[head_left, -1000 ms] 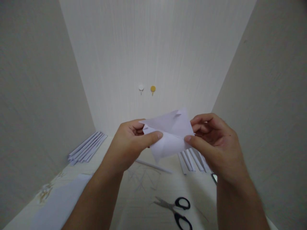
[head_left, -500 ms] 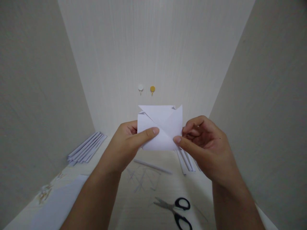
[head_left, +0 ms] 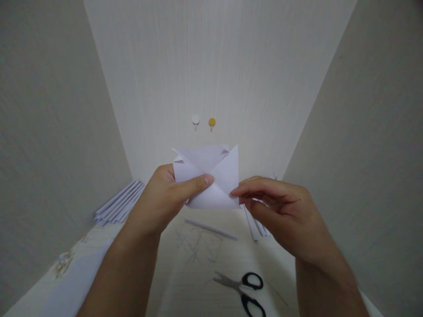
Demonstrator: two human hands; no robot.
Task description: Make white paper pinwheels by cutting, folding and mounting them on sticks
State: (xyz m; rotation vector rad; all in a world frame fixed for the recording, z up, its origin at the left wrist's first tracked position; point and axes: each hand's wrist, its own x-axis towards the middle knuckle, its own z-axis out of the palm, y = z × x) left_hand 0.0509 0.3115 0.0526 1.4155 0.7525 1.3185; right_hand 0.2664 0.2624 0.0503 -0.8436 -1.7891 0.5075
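Observation:
I hold a small white folded paper in the air above the table, its flaps meeting in diagonal creases. My left hand grips its left side, thumb pressed across the front. My right hand pinches the paper's lower right edge with fingertips stretched toward it. Black-handled scissors lie shut on the table below my hands. One rolled paper stick lies just under the folded paper.
A bundle of rolled paper sticks rests at the left wall, another bundle at the right behind my right hand. A white sheet lies at the near left. Thin paper slivers litter the table. Two round hooks are on the back wall.
The folded paper was turned upright to face me and shifted slightly left. My right hand's fingers flattened and moved to the paper's lower right edge.

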